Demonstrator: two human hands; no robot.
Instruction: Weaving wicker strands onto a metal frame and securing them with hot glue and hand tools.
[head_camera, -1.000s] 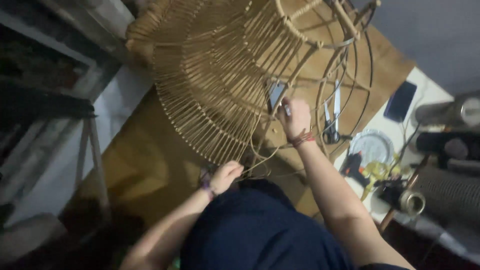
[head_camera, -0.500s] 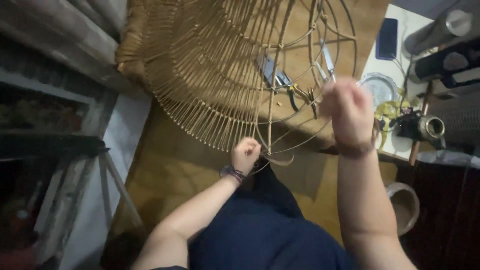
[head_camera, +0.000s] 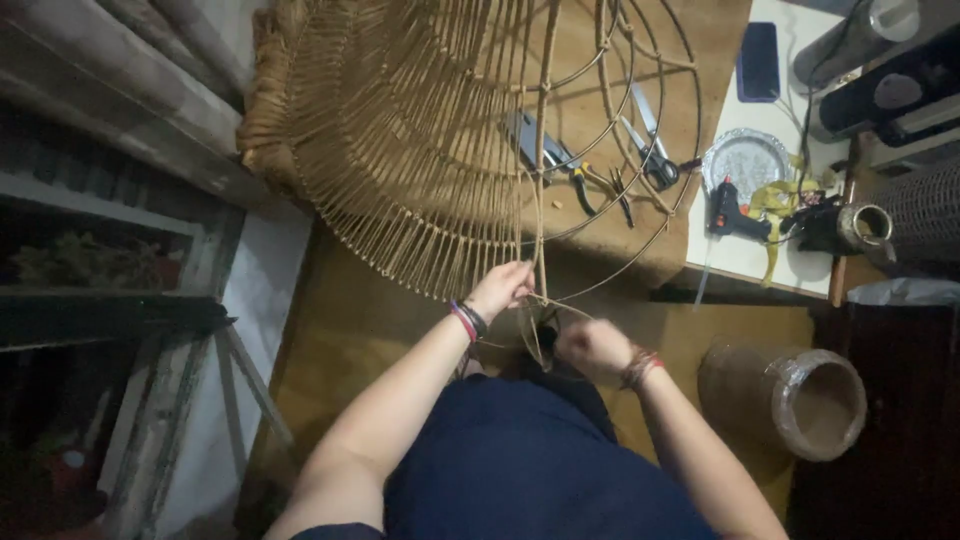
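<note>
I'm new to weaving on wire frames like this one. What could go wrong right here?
The loose strand loops between the left hand and right hand; it may kink or snag on the bare wire ribs. The woven frame overhangs the table and might shift, knocking the scissors.

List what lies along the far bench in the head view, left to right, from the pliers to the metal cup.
pliers → scissors → glue gun → yellow ribbon → metal cup
</note>
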